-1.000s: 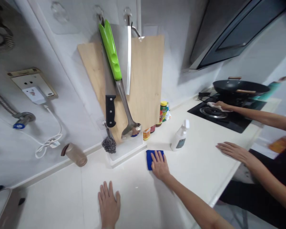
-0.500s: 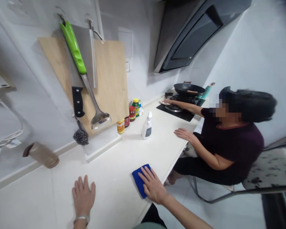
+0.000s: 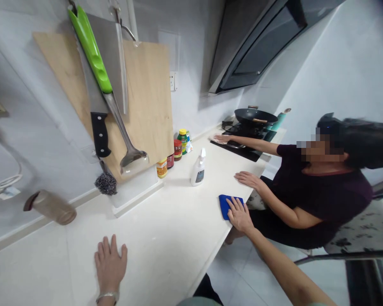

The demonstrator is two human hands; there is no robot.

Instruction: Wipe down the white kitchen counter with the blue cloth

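My right hand (image 3: 240, 213) lies flat with fingers spread on a folded blue cloth (image 3: 225, 208), pressing it against the counter near its front edge. The cloth's right part is hidden under the fingers. My left hand (image 3: 111, 261), with a bracelet at its wrist, rests palm down on the white counter (image 3: 166, 238), fingers apart and nothing in them. A white spray bottle (image 3: 198, 172) stands upright beyond the cloth, to its left.
A seated person (image 3: 325, 195) at the right has one hand on a pale cloth (image 3: 217, 138) by the stove (image 3: 249, 154) and the other on the counter. A wok (image 3: 255, 116), jars (image 3: 178, 149), a brown bottle-like container (image 3: 52, 207), and a hanging cutting board (image 3: 150, 106), knives and ladle surround the counter.
My right hand and the blue cloth have slid forward and to the right along the counter. My left hand stays in about the same place. The view has shifted slightly.
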